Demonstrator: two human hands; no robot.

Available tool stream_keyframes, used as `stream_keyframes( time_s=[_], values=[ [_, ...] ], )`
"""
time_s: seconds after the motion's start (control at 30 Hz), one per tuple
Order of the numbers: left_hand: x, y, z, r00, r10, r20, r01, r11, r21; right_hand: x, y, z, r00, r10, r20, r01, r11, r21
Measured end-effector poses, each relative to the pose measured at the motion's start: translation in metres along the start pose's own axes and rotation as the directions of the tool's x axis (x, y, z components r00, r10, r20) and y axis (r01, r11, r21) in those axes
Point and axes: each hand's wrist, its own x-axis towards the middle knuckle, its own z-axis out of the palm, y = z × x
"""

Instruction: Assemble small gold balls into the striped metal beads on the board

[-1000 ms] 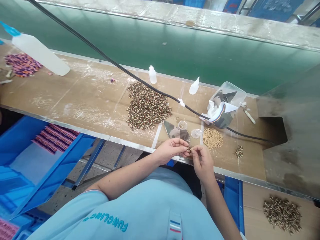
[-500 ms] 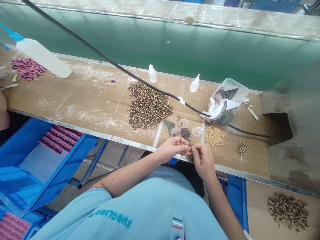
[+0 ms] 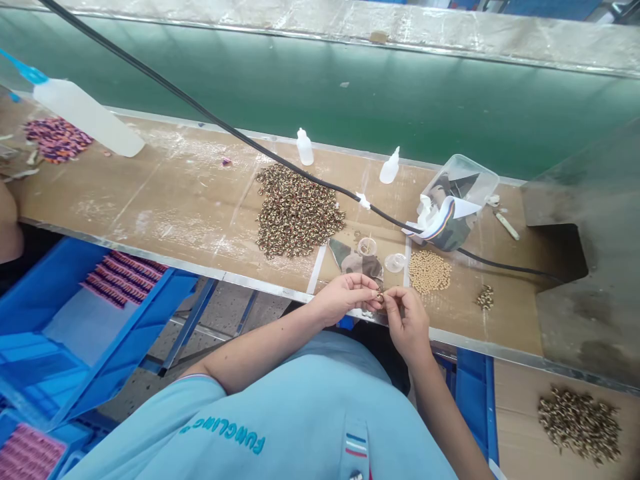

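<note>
Close together at the table's front edge, my left hand [image 3: 347, 297] and my right hand [image 3: 409, 321] pinch one small brown-and-gold piece [image 3: 381, 298] between their fingertips. Its exact kind is too small to make out. Just beyond the fingers lies a camouflage cloth [image 3: 363, 265]. A small clear round cup [image 3: 367, 247] stands on the cloth, and a second clear plastic piece [image 3: 395, 263] lies to its right. Tan beads [image 3: 429, 272] are spread beyond my right hand. A big pile of similar brown-and-gold pieces [image 3: 300, 212] lies beyond my left hand.
A black cable [image 3: 225, 127] crosses above the table. Two small white bottles [image 3: 305, 148] stand at the back, near a clear box [image 3: 470, 175] with cloth. Left are a large bottle [image 3: 90, 117] and a blue crate [image 3: 125, 320]. Another pile [image 3: 579, 423] lies lower right.
Both hands stay in nearly the same place, still pinching the small piece. The camera view has shifted very slightly; nothing else visibly differs.
</note>
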Motion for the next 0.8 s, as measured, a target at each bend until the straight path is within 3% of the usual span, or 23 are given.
stream_keyframes(
  time_s=[0.37,0.63,0.8],
  values=[
    [-0.0004,-0.0016,0.0016,1.000,0.006,-0.010,-0.006,1.000,0.006,0.0006,0.0021,-0.0028,0.999,-0.020,0.035,0.021,0.999,-0.033],
    [0.0007,-0.0028,-0.0003,1.000,0.011,0.000,-0.011,1.000,0.024,0.0005,-0.0007,-0.0018,0.996,0.069,0.053,-0.071,0.997,0.027],
    [0.0002,-0.0029,-0.0001,1.000,0.015,-0.006,-0.015,1.000,0.021,0.0002,-0.0014,-0.0033,0.997,0.052,0.052,-0.052,0.999,-0.008]
  ],
)
